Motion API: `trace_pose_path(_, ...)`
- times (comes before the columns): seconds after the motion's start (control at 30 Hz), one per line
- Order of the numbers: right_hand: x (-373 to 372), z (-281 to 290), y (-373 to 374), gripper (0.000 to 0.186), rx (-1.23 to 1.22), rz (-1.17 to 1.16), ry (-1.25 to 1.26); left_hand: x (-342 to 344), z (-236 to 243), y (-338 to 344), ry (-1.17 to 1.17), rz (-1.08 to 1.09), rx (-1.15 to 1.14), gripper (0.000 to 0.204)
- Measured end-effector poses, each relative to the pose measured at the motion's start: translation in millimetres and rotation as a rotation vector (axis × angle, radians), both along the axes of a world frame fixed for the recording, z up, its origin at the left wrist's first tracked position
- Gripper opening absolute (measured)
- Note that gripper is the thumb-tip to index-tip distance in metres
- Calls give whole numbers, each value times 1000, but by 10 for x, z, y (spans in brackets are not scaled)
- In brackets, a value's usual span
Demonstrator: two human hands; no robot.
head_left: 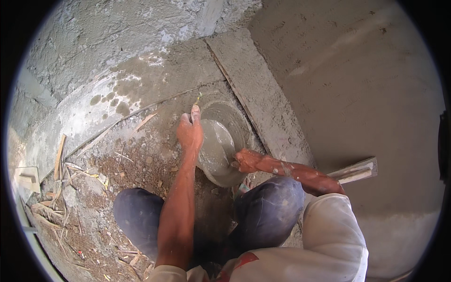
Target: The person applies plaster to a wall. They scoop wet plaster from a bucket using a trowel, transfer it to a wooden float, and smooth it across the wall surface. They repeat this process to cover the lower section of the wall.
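Observation:
A round mortar-caked bucket (241, 121) stands on the ground between my knees. In it shows a smooth pale grey patch with a curved edge; I cannot tell whether that is wet mortar or a scoop. My left hand (190, 133) is closed at the bucket's left side, thumb up. A thin yellow-green strip (199, 98) sticks up just beyond the thumb; what the fingers hold is hidden. At the bucket's right side my right hand (246, 160) is closed, its fingertips over the inside. Whatever it grips is hidden.
A mortar-covered board or ledge (263, 94) runs close along the bucket's right. Freshly plastered wall (357, 103) rises beyond it, with a long straight-edged float (357, 170) near my right elbow. Wood scraps (59, 157) and a square hand float (27, 179) lie at the left.

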State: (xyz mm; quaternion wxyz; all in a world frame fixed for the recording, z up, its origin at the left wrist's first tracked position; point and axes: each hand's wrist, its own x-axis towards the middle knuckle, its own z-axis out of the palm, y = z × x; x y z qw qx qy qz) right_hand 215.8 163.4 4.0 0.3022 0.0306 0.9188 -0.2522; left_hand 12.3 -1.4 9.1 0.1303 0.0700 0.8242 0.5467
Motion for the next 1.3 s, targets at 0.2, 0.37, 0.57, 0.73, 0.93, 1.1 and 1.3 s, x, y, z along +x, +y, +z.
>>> trace_pose_path(0.2, 84, -425, -189, 44, -64, -29, 236, -10, 26, 64, -9, -18, 19, 66)
trace_pose_path(0.37, -312, -151, -759, 36, -712, -963, -389, -59, -65, -127, 28, 28, 1, 69)
trace_pose_path(0.57, -285, -307, -495, 31, -1409, -1395, -388, -4, -69, -96, 41, 31, 3, 68)
trace_pose_path(0.73, -105, 12, -175, 34, -1206, -1252, -318, -61, -177, -22, 55, 14, 10, 65)
trace_pose_path(0.93, -5, 408, 165, 28, 597, -286, 234, 21, 42, 75, 18, 26, 111, 65)
trace_pose_path(1.1, -78, -647, -61, 25, 252, 72, 214, 2, -84, -29, 24, -1, -6, 63)
trace_pose_path(1.3, 40, -59, -265, 21, 166, 374, 182, -3, -9, -60, 48, 31, 76, 62)
